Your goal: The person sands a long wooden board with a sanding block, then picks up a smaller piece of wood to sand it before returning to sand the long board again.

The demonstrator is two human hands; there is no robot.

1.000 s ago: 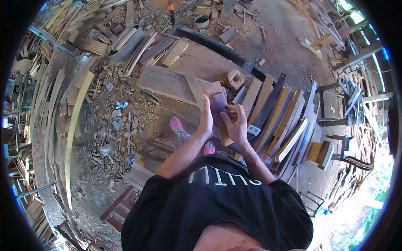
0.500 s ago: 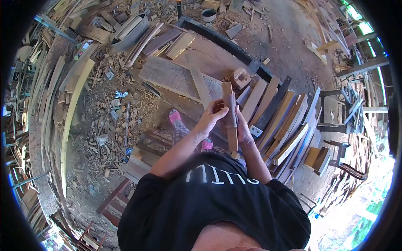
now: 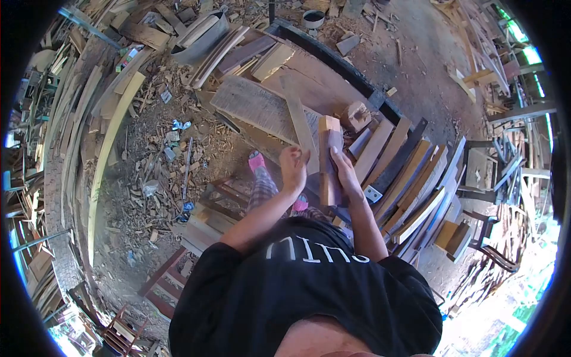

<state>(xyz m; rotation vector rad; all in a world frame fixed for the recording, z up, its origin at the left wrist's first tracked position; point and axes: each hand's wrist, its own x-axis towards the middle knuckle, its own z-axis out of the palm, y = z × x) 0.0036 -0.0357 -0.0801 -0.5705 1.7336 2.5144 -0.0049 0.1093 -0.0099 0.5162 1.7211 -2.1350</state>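
A squared block of wood (image 3: pixel 328 160) stands lengthwise in front of my body, pale at its far end and darker brown along the side. My right hand (image 3: pixel 345 172) grips it from the right, fingers and thumb along its edge. To the left, apart from the block, my left hand (image 3: pixel 294 169) is raised with loosely curled fingers, and I see nothing in it. Just beyond the block lies a short round chunk of wood (image 3: pixel 356 115) with a rough cut face.
A handsaw (image 3: pixel 397 163) lies among several boards (image 3: pixel 410 184) on the right. Flat planks (image 3: pixel 256 107) rest on the low bench ahead. Offcuts and shavings (image 3: pixel 169 154) litter the ground at left. A metal bowl (image 3: pixel 313 20) sits at the far side.
My left hand has let go of the wood block and moved left. The right hand still holds the block, which has turned slightly. The whole view has shifted a little.
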